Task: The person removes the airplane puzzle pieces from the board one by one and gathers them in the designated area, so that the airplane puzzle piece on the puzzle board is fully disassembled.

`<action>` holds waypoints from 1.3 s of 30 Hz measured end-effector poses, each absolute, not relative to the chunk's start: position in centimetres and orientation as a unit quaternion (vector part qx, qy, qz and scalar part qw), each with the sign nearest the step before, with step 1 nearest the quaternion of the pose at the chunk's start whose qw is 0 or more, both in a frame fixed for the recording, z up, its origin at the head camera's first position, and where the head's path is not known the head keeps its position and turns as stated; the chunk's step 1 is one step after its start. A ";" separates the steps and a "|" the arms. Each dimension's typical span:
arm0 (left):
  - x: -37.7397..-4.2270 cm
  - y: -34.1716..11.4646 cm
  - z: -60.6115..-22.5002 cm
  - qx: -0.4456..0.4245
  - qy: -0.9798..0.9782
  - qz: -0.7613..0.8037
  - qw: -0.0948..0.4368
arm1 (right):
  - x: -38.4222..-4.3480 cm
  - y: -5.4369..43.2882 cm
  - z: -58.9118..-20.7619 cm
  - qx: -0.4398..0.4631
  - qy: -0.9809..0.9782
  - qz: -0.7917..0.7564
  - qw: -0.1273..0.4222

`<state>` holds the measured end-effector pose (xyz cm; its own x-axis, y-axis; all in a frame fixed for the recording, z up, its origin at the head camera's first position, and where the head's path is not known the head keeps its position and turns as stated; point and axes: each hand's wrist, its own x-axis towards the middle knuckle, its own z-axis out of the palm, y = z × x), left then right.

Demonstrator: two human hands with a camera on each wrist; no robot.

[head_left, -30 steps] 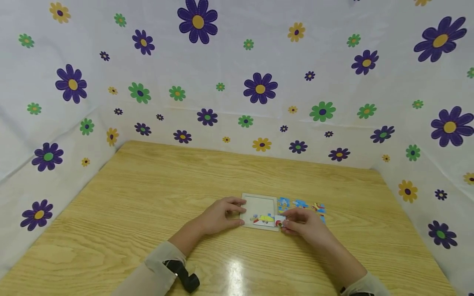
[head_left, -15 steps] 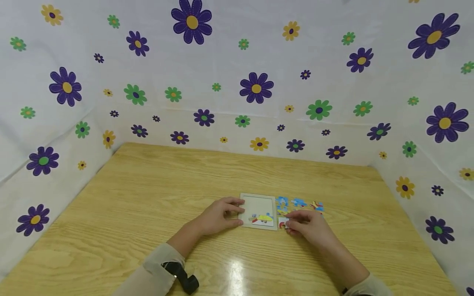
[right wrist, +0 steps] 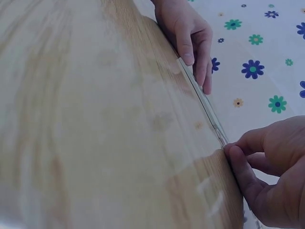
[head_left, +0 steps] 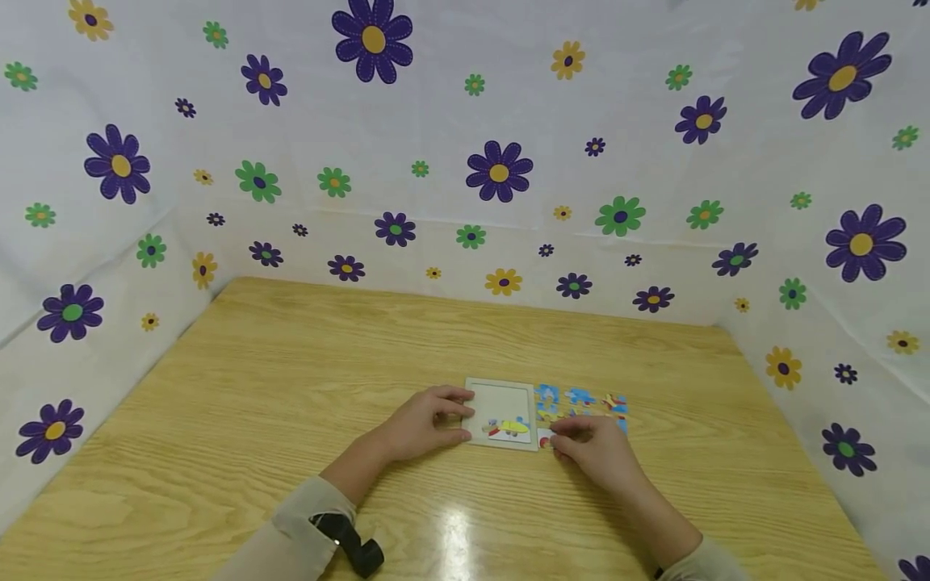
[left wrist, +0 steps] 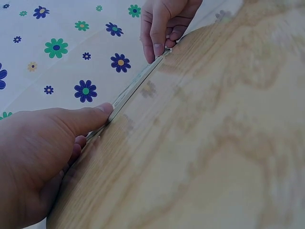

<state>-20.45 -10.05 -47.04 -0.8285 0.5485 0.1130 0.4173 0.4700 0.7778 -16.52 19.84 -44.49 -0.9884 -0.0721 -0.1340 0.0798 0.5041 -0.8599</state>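
A shallow pale puzzle tray (head_left: 501,382) lies on the table. Along its inner bottom edge are pieces with a yellow and red picture (head_left: 514,427); bare board shows above them. My left hand (head_left: 427,424) rests at the tray's left rim, thumb at the near corner and fingers spread farther up. My right hand (head_left: 592,450) pinches a white puzzle piece (head_left: 544,439) with a red patch between thumb and index finger, right beside the tray's lower right corner. The left wrist view shows the left thumb (left wrist: 97,117) on the tray's edge.
Several loose blue and yellow puzzle pieces (head_left: 580,396) lie right of the tray, some partly behind my right hand. A wood-grain table (head_left: 349,347) extends around them. White flowered cloth (head_left: 429,121) hangs behind and at both sides. A black strap (head_left: 349,541) circles the left wrist.
My right hand has drawn the white piece rightward off the tray's lower right rim, then lowered it beside that corner. My left hand stays at the rim. The head view has shifted slightly.
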 end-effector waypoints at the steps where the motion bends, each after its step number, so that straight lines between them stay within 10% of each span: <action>1: -20.4 -10.1 -47.0 0.283 0.854 0.430 0.077 | -16.5 19.8 -44.5 0.004 0.864 -0.497 0.077; 39: -20.4 -10.1 -46.9 0.286 0.848 0.439 0.079 | -18.2 15.7 -44.3 -0.120 0.811 -0.549 0.162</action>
<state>-20.40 -10.06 -46.86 -0.8243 0.5538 0.1174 0.4154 0.4508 0.7901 -18.21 15.68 -44.26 -0.9188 -0.3720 -0.1316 -0.0158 0.3678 -0.9298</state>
